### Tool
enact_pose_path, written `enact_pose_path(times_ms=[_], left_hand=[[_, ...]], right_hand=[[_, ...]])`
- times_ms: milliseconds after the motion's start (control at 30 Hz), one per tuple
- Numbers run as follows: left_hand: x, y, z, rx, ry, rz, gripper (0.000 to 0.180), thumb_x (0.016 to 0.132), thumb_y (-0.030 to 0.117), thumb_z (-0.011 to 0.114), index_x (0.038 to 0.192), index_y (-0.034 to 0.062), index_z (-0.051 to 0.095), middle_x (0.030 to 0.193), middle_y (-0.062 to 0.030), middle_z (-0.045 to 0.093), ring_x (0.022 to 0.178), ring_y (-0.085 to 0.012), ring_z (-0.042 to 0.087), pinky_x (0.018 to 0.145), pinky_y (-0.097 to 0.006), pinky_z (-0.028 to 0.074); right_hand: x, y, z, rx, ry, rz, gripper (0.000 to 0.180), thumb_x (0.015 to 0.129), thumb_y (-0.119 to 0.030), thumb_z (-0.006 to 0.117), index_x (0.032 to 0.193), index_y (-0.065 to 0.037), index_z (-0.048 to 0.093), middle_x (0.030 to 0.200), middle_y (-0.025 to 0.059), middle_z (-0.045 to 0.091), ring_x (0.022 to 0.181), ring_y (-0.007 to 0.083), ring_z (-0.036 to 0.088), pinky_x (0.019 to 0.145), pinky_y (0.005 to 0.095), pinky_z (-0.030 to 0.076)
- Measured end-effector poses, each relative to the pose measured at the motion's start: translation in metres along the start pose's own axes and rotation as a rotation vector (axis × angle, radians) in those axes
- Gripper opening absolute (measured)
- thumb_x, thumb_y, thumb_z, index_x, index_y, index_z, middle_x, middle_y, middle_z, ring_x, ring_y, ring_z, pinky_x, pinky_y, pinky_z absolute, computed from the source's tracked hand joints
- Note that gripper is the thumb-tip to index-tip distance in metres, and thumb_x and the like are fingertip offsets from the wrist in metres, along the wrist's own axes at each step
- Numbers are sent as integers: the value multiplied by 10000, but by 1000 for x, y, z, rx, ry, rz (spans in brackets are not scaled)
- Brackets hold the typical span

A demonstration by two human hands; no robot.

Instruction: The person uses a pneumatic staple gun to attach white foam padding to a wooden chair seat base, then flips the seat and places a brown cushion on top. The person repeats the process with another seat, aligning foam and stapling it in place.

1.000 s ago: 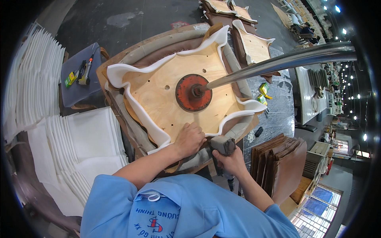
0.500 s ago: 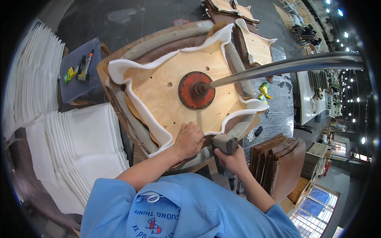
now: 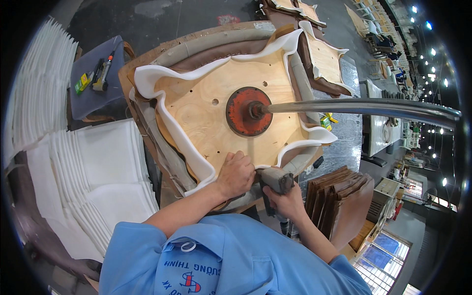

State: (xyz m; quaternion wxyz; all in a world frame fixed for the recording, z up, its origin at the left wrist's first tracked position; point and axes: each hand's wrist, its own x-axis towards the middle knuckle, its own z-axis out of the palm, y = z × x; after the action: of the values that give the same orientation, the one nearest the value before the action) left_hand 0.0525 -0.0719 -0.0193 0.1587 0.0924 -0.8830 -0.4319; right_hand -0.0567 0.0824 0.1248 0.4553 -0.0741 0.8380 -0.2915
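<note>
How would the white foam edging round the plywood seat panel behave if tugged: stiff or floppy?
Likely floppy: the white foam edging curls and waves along the plywood panel. Probably light and compressible; it bunches where the left hand presses it. The right hand grips a stapler-like tool.

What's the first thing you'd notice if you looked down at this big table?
The round rusty-red metal disc sits in the middle of a pale plywood seat board, with a long shiny steel bar reaching off to the right. White foam edging curls around the board. At the near edge, the left hand presses the foam down while the right hand grips a grey stapler-like tool.
</note>
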Motion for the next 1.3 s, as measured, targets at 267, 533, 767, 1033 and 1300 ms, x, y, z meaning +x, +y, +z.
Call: enact_pose_path(times_ms=[267, 533, 767, 1033, 1300], left_hand=[[-6, 0, -2, 17, -37, 1, 125, 890, 196, 777, 835, 93, 731, 926, -74, 603, 1012, -302, 566, 925, -473, 399], [1, 0, -7, 30, -97, -10, 143, 878, 222, 805, 850, 96, 743, 941, -94, 655, 1043, -341, 602, 932, -510, 417], [28, 40, -5, 7, -137, -57, 183, 876, 259, 847, 959, 104, 798, 1010, -164, 683, 1062, -386, 640, 929, -526, 496], [49, 74, 59, 240, 9, -187, 294, 844, 281, 910, 1002, 64, 790, 1063, -169, 677, 1084, -383, 617, 968, -511, 493], [51, 73, 69, 253, 0, -237, 208, 885, 267, 860, 903, 77, 779, 1037, -160, 669, 1084, -380, 609, 955, -517, 476]], right_hand=[[-1, -8, 16, -29, 46, -32, 560, 985, -95, 808, 1520, -42, 650, 818, 15, 689, 584, 105, 618, 543, 312, 496], [-12, 10, 12, 27, 102, -148, 565, 953, -225, 890, 1445, -31, 693, 947, 93, 768, 711, 143, 731, 682, 341, 597], [-21, 91, -38, 489, 235, -215, 319, 1016, -175, 868, 1241, -5, 719, 888, 31, 726, 633, 137, 675, 569, 335, 564], [8, 120, -55, 450, 169, -196, 402, 981, -243, 918, 1240, -8, 720, 865, 25, 726, 675, 122, 704, 584, 321, 578], [11, 112, -68, 427, 51, -193, 525, 988, -194, 894, 1438, -31, 676, 876, 31, 724, 637, 118, 666, 570, 309, 547]])
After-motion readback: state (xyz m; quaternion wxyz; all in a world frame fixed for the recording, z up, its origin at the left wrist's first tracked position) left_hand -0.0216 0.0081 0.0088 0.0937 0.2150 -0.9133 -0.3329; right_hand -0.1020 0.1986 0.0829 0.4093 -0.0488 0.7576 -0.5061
